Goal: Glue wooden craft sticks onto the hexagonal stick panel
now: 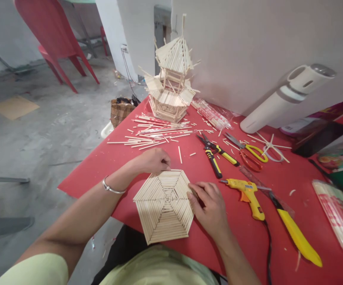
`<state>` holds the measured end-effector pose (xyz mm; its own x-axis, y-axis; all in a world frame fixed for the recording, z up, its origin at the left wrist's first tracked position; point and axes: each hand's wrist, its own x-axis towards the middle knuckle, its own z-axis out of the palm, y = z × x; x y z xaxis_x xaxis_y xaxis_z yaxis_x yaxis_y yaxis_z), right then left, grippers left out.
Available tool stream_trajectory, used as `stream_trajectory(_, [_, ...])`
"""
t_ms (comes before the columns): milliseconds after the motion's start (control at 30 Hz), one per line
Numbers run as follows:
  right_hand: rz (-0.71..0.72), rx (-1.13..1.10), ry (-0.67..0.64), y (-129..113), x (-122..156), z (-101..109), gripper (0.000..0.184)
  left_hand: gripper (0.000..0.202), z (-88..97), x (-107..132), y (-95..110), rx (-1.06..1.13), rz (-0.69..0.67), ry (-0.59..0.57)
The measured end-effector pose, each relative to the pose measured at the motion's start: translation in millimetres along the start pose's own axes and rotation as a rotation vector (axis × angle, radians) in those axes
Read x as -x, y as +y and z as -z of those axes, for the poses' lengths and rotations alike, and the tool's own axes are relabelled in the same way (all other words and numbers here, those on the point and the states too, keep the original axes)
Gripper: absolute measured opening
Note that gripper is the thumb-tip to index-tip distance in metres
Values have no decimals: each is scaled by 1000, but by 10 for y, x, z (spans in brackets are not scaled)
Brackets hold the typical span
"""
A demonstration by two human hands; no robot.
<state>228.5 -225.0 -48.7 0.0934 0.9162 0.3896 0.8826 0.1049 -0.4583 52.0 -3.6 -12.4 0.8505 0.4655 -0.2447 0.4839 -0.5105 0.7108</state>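
A flat hexagonal panel (pixel 163 208) of thin wooden sticks, laid in rings round its centre, lies at the table's near edge. My right hand (pixel 208 204) grips its right corner between thumb and fingers. At the panel's far edge is my left hand (pixel 155 160), fingers curled in; whatever they pinch there is hidden. A silver bangle (pixel 112 187) circles the left wrist. Just beyond the panel lies one short loose stick (pixel 180 154). To the right of my right hand rests a yellow glue gun (pixel 247 194), its nozzle pointing left.
A stick pagoda (pixel 174 87) stands at the back of the red table (pixel 94 170), with loose sticks (pixel 141 141) before it. Rightward lie cutters (pixel 215 152), scissors (pixel 248 152), a yellow-handled knife (pixel 298 235), a white bottle (pixel 287 99) and packed sticks (pixel 337 217).
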Motion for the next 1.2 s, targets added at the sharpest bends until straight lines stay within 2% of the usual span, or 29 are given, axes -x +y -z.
stream_trajectory(333, [-11, -24, -4, -15, -16, 12, 22, 15, -18, -1, 80, -38, 50, 18])
stream_trajectory(500, [-17, -24, -10, -5, -11, 10, 23, 16, 15, 6, 144, -55, 83, -11])
stream_trajectory(733, [-15, -12, -10, -15, -19, 26, 23, 15, 38, -16, 134, -67, 45, -33])
stream_trajectory(900, [-20, -4, -14, -18, -19, 27, 23, 13, 31, -28, 170, -72, 81, -22])
stream_trajectory(1200, [-21, -17, -14, -13, -16, 31, 22, 14, 87, -37, 231, -56, 133, -72])
